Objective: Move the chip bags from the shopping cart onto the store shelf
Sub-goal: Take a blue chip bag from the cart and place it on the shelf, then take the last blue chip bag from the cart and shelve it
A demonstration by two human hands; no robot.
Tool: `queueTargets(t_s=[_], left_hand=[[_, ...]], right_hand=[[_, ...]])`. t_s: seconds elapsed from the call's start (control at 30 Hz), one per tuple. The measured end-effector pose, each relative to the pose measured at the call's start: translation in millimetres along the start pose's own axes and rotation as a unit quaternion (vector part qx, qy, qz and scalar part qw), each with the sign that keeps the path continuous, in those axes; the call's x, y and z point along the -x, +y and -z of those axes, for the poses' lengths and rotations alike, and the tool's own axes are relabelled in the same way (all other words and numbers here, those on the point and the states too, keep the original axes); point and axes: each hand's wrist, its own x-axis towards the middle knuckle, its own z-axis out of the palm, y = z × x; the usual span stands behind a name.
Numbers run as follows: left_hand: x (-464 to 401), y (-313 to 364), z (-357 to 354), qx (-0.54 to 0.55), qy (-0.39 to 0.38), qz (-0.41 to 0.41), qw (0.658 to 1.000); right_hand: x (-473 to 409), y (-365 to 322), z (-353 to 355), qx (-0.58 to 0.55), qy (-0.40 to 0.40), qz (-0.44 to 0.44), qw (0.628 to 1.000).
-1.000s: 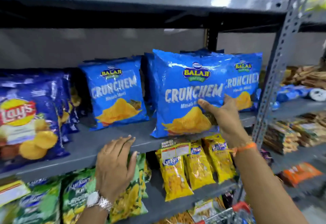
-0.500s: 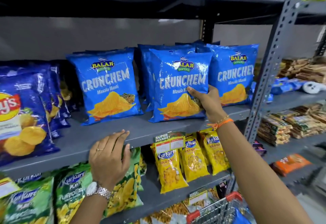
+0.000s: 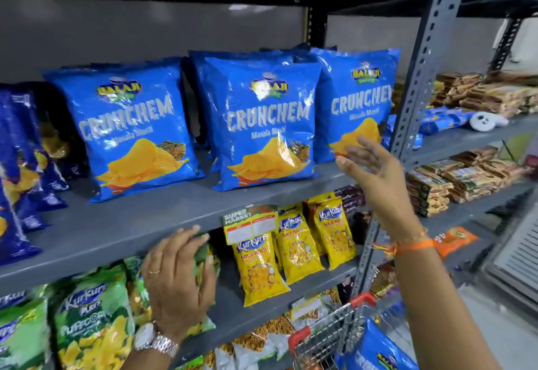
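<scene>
Three blue Crunchem chip bags stand upright on the grey shelf [image 3: 145, 224]: a left bag [image 3: 128, 125], a middle bag [image 3: 262, 125] and a right bag [image 3: 355, 102], with more bags behind them. My right hand [image 3: 369, 171] hovers open just right of the middle bag, touching nothing. My left hand [image 3: 177, 276] rests flat with fingers apart on the shelf's front edge and the green bags below. Another blue chip bag [image 3: 378, 352] lies in the red-rimmed wire shopping cart [image 3: 329, 337] at the bottom right.
Dark blue Lay's bags [image 3: 17, 171] fill the shelf's left end. Yellow Kurkure packs [image 3: 291, 247] and green Puffcorn bags [image 3: 93, 317] hang on the shelf below. A perforated grey upright [image 3: 422, 78] bounds the bay; the neighbouring shelves hold brown packets [image 3: 477, 93].
My right hand has let go of the middle Crunchem bag, which now stands on the shelf, and has drawn back to the right. My left hand has slid down over the shelf edge.
</scene>
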Motion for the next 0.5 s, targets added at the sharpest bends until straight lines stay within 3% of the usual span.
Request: queueTargets(t_s=[0.2,0.37,0.5], left_hand=[[68.8,67.2,-53.8,0.130,-0.203,-0.076,0.967],[170.5,105.4,-97.2,0.191,-0.427,-0.076,0.881],[243.6,122.1,-114.1,0.209,-0.534,-0.091,0.814]], right_hand=[[71.7,96.0,63.5,-0.016,0.065,-0.130,0.989],[158.8,226.8,98.0,0.003,0.091,-0.285,0.954],[236.0,333.0,112.4,0.036,0.128,-0.405,0.905]])
